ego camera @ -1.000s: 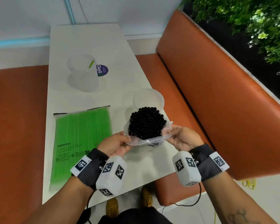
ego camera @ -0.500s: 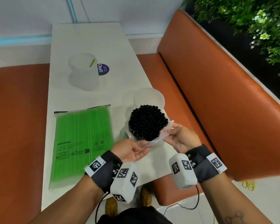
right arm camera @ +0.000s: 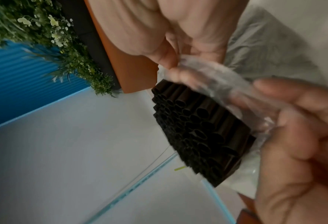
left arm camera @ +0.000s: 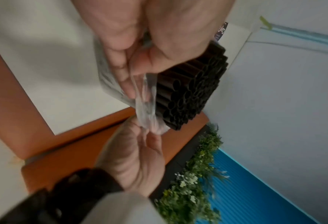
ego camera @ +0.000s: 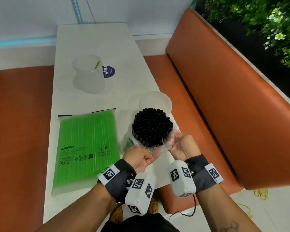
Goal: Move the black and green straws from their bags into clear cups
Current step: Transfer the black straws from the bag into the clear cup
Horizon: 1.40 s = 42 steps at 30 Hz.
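A tight bundle of black straws (ego camera: 151, 126) stands upright in a clear bag (ego camera: 159, 148) near the table's right edge. My left hand (ego camera: 151, 156) pinches the bag's near rim and my right hand (ego camera: 173, 141) pinches its right rim. In the left wrist view the thumb and fingers (left arm camera: 128, 84) squeeze the film (left arm camera: 146, 104) beside the straws (left arm camera: 190, 94). In the right wrist view the film (right arm camera: 217, 81) stretches between both hands over the straws (right arm camera: 197, 128). One clear cup (ego camera: 164, 99) stands just behind the bundle. A farther cup (ego camera: 89, 77) holds one green straw (ego camera: 97, 64). The green straw bag (ego camera: 87, 148) lies flat on the left.
The narrow white table (ego camera: 94, 39) runs away from me, with a round purple sticker (ego camera: 108, 71) beside the far cup. Orange bench seats (ego camera: 224, 106) flank it on both sides. Green plants (ego camera: 258, 22) grow behind the right backrest.
My left hand has slid from the bag's left side round to its near rim, closer to my right hand. The bundle of black straws stays upright in the same spot.
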### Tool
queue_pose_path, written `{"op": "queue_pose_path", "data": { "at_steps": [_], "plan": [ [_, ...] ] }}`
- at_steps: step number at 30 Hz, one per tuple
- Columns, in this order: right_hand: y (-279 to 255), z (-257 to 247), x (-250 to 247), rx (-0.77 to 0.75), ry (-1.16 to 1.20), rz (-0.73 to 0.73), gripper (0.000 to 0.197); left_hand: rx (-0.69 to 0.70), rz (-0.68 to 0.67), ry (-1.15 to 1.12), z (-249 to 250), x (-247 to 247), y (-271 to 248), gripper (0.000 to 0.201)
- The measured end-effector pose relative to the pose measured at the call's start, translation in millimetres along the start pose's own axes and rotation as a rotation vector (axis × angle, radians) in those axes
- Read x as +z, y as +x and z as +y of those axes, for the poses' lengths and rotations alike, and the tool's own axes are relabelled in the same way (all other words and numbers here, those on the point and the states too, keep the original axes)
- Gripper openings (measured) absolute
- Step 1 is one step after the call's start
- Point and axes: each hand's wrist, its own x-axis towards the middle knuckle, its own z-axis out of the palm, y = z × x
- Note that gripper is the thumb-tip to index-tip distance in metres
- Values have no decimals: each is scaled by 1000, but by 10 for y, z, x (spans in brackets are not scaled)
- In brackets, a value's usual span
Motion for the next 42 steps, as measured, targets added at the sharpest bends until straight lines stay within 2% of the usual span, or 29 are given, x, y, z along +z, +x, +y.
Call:
{"op": "queue_pose_path", "data": {
  "at_steps": [2, 3, 5, 6, 7, 8, 10, 11, 14, 16, 19, 22, 23, 25, 28, 30, 33, 36, 39, 42],
  "plan": [
    [78, 30, -70, -81, -108, 66, 31, -11, 98, 124, -21, -29, -22, 35],
    [111, 40, -99, -128, -171, 81, 29, 27, 166, 213, -13, -67, -15, 34],
    [151, 26, -139, -196, -298, 79, 24, 226, 323, 400, 46, -192, 4, 53],
    [165, 6, -145, -217, -362, 74, 20, 346, 350, 465, 103, -234, -12, 57],
    [175, -11, -147, -232, -426, 68, 19, 435, 332, 505, 165, -249, -44, 52],
    [181, -26, -144, -248, -485, 67, 22, 466, 283, 510, 227, -240, -67, 40],
    [201, -31, -113, -282, -578, 86, 27, 439, 226, 497, 301, -175, -93, 15],
    [218, -32, -87, -298, -612, 108, 29, 460, 238, 533, 323, -145, -81, 8],
    [294, -53, -21, -314, -672, 152, 28, 567, 311, 630, 336, -111, 2, 6],
    [350, -98, -17, -299, -669, 150, 27, 511, 336, 567, 360, -165, 50, 11],
    [449, -110, -55, -232, -627, 171, 28, 235, 222, 212, 398, -283, 118, 23],
    [551, -14, -106, -162, -635, 142, 27, 135, 146, 32, 329, -331, 156, 28],
    [573, -1, -118, -150, -669, 128, 25, 131, 121, -12, 300, -322, 169, 29],
    [594, -21, -168, -140, -696, 77, 24, 185, 134, 42, 264, -299, 173, 16],
    [603, -71, -266, -146, -736, -119, 23, 306, 295, 343, 227, -342, 162, 27],
    [598, -94, -316, -184, -848, -176, 26, 341, 362, 477, 245, -358, 122, 28],
    [615, -193, -289, -220, -833, -192, 29, 376, 374, 437, 350, -401, 79, 30],
    [654, -245, -213, -171, -783, -181, 24, 362, 373, 333, 385, -433, 65, 37],
    [685, -199, -167, -119, -830, -134, 20, 355, 393, 354, 307, -438, 105, 41],
    [711, -190, -144, -117, -824, -114, 17, 379, 265, 473, 294, -535, 115, 45]
  ]
}}
